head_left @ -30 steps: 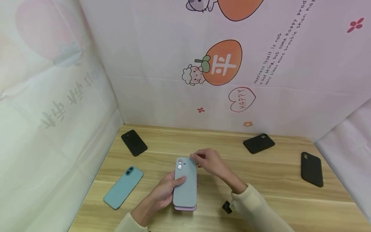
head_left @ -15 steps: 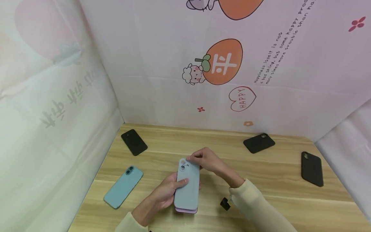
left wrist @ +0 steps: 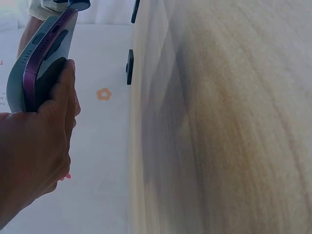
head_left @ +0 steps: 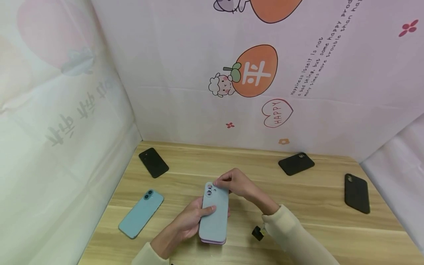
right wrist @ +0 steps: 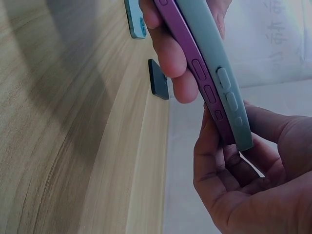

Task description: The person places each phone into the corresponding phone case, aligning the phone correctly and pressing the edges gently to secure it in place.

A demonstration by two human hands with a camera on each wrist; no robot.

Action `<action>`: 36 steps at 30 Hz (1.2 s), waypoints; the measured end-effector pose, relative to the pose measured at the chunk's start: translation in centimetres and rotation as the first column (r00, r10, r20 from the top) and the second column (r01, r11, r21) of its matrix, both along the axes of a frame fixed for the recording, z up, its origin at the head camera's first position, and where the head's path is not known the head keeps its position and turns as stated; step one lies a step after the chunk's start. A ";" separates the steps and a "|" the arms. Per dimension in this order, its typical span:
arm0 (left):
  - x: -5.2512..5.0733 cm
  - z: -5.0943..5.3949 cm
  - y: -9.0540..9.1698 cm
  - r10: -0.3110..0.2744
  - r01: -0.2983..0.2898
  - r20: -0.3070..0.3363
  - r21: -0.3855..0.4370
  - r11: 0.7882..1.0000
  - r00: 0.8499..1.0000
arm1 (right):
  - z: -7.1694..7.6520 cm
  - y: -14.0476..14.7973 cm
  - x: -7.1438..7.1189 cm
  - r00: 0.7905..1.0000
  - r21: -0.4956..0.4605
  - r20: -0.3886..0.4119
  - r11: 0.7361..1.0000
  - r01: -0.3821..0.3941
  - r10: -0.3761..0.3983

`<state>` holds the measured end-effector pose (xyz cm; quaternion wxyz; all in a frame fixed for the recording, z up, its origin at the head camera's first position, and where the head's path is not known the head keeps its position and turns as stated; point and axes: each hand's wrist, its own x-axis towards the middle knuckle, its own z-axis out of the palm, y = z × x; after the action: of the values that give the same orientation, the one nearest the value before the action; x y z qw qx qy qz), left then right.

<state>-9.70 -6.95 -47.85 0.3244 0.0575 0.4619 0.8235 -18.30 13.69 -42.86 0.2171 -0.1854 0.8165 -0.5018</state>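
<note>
A pale blue phone case point(head_left: 213, 221) lies against the back of a purple phone point(right wrist: 205, 80), the two stacked as a pair. At the lower end a thin purple strip shows past the case. In the right wrist view both rows of side buttons are visible side by side, so the phone's edge is outside the case. My left hand point(head_left: 190, 219) grips the pair around its sides, thumb lying on the case. My right hand point(head_left: 236, 182) pinches the top corner by the camera cutouts, fingers under the phone and thumb on the case.
On the wooden table point(head_left: 185, 162), a light blue phone point(head_left: 140, 215) lies at left and a black phone point(head_left: 154, 163) behind it. Two black phone cases point(head_left: 296, 164) point(head_left: 356, 194) lie at right. A printed white cloth point(head_left: 185, 110) stands behind. A small black piece point(head_left: 257, 233) sits by my right sleeve.
The held pair has shifted slightly right and toward me. Lenses now show through both camera cutouts, and less purple shows at the lower end. My right hand's fingers have moved a little left.
</note>
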 end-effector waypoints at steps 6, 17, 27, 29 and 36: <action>0.0 0.1 -0.1 -0.004 0.003 -0.015 -0.034 0.999 1.000 | -0.1 -0.1 0.0 1.000 0.002 -0.003 1.000 -0.005 0.005; -0.1 0.2 0.0 0.003 -0.007 -0.042 -0.110 0.994 0.999 | -0.2 0.0 0.0 1.000 -0.008 -0.012 1.000 -0.023 0.023; 0.2 0.2 0.3 0.045 -0.053 -0.044 -0.184 0.982 0.998 | -0.2 -0.3 0.2 0.999 -0.024 -0.033 1.000 -0.020 0.019; 0.2 0.2 0.3 0.048 -0.055 -0.044 -0.187 0.981 0.998 | -0.2 -0.2 0.2 0.999 -0.019 -0.034 1.000 -0.017 0.017; 0.3 0.2 0.3 0.064 -0.072 -0.047 -0.197 0.978 0.997 | -0.4 0.2 0.3 1.000 -0.022 0.000 1.000 -0.011 0.011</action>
<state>-9.43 -6.63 -47.63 0.2910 0.0257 0.5497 0.7826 -18.00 13.89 -43.25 0.2177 -0.1922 0.8100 -0.5095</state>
